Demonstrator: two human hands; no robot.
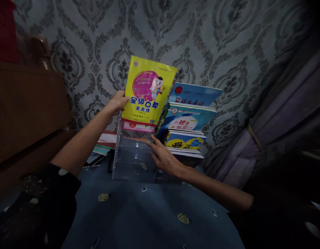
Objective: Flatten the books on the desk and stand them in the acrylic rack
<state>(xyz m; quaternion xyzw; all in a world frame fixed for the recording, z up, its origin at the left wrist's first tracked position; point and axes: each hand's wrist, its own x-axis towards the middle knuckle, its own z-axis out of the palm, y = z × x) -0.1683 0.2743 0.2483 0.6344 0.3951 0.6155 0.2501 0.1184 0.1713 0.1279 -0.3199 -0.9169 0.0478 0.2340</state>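
Black sleeves with pale dots (56, 204) lie nearest, reaching over a counter draped in blue patterned cloth (139, 218). The left hand (117, 102) is closed on the 9 o'clock edge of a bright yellow paperback with a pink circle and cartoon figure (145, 86), thumb in front; that pinch probably steadies the book while leaving most of its cover unobstructed. The book leans slightly toward 1 o'clock, above a clear plastic tiered rack (134, 167), its lower edge overlapping a pink-and-red book (139, 127); whether it bears on the rack I cannot tell. At about 5 o'clock from it, the right hand (165, 157) has its index finger extended beside the rack, perhaps to steady it; whether it grips anything is unclear. Toward 3 o'clock, blue-covered books (191, 119) and a yellow-and-blue book (184, 141) stand in stepped rows, an arrangement that seems meant to let each title show over the row before it.
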